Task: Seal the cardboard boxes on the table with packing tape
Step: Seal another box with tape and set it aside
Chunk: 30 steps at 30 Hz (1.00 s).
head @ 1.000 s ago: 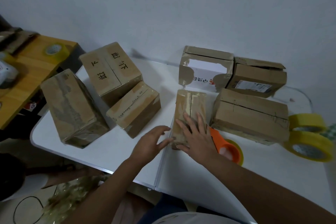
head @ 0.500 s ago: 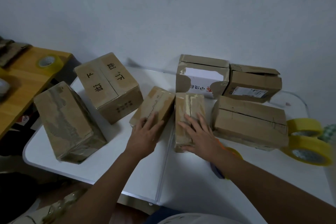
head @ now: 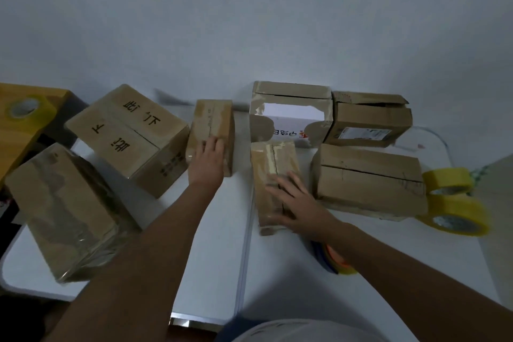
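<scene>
Table: white, with a seam running from the near edge up between the two forearms; bare surface lies below both wrists, the widest free room in view.
Big boxes: a box with printed characters sits just left of the left fingers; a taped box lies further left, hanging close to the table's left edge.
Unsealed boxes: a long box with an open seam sits just right of the right fingers; a torn white-lined box and a loose-flapped box stand beyond the fingertips, near the wall.
What changed: the small box has been slid away and turned since a second ago; it now stands past the left fingertips, beside the printed box. This reads as clearing a finished box aside.
Left hand: fingers extended flat, pressing the small box, gripping nothing.
Right hand: fingers spread flat on the narrow box, whose centre seam shows; holding it down, not grasping.
Tape: an orange dispenser lies under the right wrist; two yellow rolls sit far right, at the table edge.
</scene>
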Available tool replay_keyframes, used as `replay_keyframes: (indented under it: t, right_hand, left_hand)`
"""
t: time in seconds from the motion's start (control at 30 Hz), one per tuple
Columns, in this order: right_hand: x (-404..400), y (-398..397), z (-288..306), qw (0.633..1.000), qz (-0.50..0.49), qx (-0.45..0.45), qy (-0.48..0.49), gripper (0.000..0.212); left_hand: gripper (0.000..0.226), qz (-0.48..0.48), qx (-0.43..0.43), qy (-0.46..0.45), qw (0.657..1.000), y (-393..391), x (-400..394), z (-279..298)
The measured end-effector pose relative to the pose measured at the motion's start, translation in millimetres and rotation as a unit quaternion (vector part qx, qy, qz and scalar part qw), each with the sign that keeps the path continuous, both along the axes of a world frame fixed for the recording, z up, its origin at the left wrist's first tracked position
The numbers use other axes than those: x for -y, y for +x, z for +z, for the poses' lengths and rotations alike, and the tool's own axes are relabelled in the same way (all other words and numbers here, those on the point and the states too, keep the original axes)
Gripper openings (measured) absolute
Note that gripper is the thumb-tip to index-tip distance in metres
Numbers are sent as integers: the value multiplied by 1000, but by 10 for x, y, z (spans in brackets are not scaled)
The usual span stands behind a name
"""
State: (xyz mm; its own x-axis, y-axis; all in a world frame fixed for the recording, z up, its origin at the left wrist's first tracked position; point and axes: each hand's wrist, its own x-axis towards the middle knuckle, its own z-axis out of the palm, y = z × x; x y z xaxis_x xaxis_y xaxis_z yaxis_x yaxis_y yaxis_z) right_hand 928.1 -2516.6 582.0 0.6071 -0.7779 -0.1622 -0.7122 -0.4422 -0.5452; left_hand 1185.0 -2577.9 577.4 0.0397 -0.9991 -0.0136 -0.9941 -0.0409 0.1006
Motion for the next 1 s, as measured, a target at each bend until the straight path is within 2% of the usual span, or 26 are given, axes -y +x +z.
replay_keyframes:
  t: [0.07, 0.13, 0.2, 0.3, 0.4, 0.47, 0.5, 0.53, 0.6, 0.67, 0.83, 1.0]
  right_hand:
    - [34, 10, 29, 998, -55, 26, 0, 63]
    - [77, 5, 53, 992, -117, 47, 5, 62]
    - [122, 7, 79, 973, -199, 110, 50, 62]
    - [143, 11, 96, 921, -316, 190, 123, 53]
    - [115, 75, 62, 890, -357, 192, 208, 47]
    - [69, 199, 13, 824, -372, 259, 340, 45]
    - [23, 274, -17, 796, -366, 273, 397, 45]
    - [-21, 342, -46, 785, -354, 276, 426, 45]
    - [-107, 428, -133, 803, -334, 260, 421, 43]
    - [-164, 432, -173, 809, -339, 261, 403, 39]
    - [-203, 371, -148, 810, -344, 250, 404, 37]
    - [-340, 353, -103, 815, -338, 247, 400, 34]
  left_hand:
    - [55, 9, -26, 27, 999, 55, 193, -21]
    - [64, 20, -12, 87, 996, 75, 320, -21]
    - [71, 28, -9, 109, 994, 41, 358, -2]
    - [71, -15, -47, 49, 998, -87, 193, 36]
    - [58, -62, -189, 16, 980, -291, -105, 59]
    - [54, -51, -259, 48, 963, -432, -253, 81]
    - [56, -48, -249, 72, 965, -483, -321, 68]
    - [61, -52, -211, 93, 972, -511, -379, 44]
    - [72, -61, -130, 124, 982, -516, -491, 16]
    - [74, -58, -99, 123, 986, -481, -582, 52]
    - [51, -38, -61, 113, 991, -249, -694, 216]
    - [73, -7, -20, 132, 991, 121, -711, 227]
